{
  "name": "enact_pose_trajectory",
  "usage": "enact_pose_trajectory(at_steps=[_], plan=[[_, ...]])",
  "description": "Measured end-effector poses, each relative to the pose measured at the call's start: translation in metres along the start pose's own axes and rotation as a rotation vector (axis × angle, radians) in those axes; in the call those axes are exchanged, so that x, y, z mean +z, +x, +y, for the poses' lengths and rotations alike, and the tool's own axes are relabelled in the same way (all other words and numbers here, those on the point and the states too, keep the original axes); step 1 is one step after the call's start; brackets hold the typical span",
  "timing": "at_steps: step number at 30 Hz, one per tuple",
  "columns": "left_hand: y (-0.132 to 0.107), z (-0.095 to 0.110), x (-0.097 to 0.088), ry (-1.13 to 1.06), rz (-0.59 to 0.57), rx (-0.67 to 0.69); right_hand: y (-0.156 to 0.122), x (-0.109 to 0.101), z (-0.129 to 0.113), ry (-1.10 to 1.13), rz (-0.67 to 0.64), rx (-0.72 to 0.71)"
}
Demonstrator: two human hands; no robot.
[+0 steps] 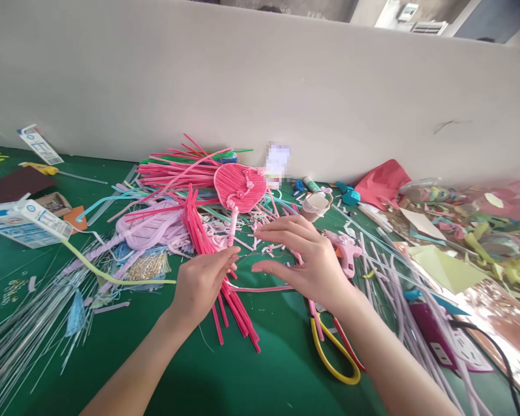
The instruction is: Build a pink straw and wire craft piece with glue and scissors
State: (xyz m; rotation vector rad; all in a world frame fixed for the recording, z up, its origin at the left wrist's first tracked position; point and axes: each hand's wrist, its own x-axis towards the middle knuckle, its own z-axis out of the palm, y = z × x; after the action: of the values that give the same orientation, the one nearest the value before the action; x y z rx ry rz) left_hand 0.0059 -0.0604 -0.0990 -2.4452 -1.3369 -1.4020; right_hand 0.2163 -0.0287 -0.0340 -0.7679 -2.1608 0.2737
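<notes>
My left hand [205,283] is closed around the pale pink handle of a small round fan [241,188] made of pink pipe cleaners. The fan stands upright, its face decorated with a curling light pink strand and small flowers. To its right, my right hand [305,260] hovers with thumb and fingers apart and nothing visible between them. A bundle of hot pink pipe cleaners [238,312] lies under and beside my left hand. One pink pipe cleaner [260,288] stretches across between the hands. Below my right wrist lie scissors [335,355] with yellow and red handles.
A pink glue gun [348,254] and a paper cup [316,205] are behind my right hand. A purple power strip [450,341] with a black cord lies at right. Thin metal wires [34,341] and a milk carton [23,222] occupy the left. A pale partition [260,86] closes the back.
</notes>
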Motion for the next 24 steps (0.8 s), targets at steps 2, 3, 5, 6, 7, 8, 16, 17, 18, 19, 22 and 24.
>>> enact_pose_trajectory(at_steps=[2,3,5,6,7,8,16,17,18,19,22,24], plan=[[0.0,0.0,0.0,0.005,-0.003,-0.012,0.0,-0.001,0.001,-0.01,0.026,-0.026],[0.0,0.0,0.0,0.003,-0.004,-0.014,-0.001,0.0,0.002,-0.02,0.035,-0.036],[0.0,0.001,0.0,0.0,-0.003,-0.01,-0.002,0.004,0.002,-0.024,0.029,-0.035],[0.0,0.001,0.001,-0.001,-0.002,-0.004,-0.002,0.006,0.002,-0.014,0.02,-0.024],[0.0,0.0,0.001,-0.002,-0.001,0.003,-0.003,0.007,0.002,-0.001,0.009,-0.009],[-0.001,0.0,0.001,-0.001,-0.002,0.009,-0.003,0.008,0.001,0.013,0.002,0.009],[0.002,-0.001,-0.006,0.057,0.045,0.072,0.009,-0.01,-0.006,0.513,-0.34,0.498],[0.003,-0.002,-0.008,0.077,0.051,0.083,0.011,-0.013,-0.006,0.604,-0.424,0.556],[0.004,-0.002,-0.009,0.094,0.053,0.088,0.012,-0.014,-0.005,0.674,-0.487,0.596],[0.004,-0.003,-0.01,0.103,0.053,0.091,0.014,-0.014,-0.004,0.727,-0.522,0.624],[0.005,-0.003,-0.011,0.096,0.055,0.089,0.014,-0.008,-0.002,0.798,-0.535,0.676],[0.005,-0.004,-0.011,0.093,0.057,0.094,0.014,-0.003,-0.003,0.801,-0.513,0.681]])
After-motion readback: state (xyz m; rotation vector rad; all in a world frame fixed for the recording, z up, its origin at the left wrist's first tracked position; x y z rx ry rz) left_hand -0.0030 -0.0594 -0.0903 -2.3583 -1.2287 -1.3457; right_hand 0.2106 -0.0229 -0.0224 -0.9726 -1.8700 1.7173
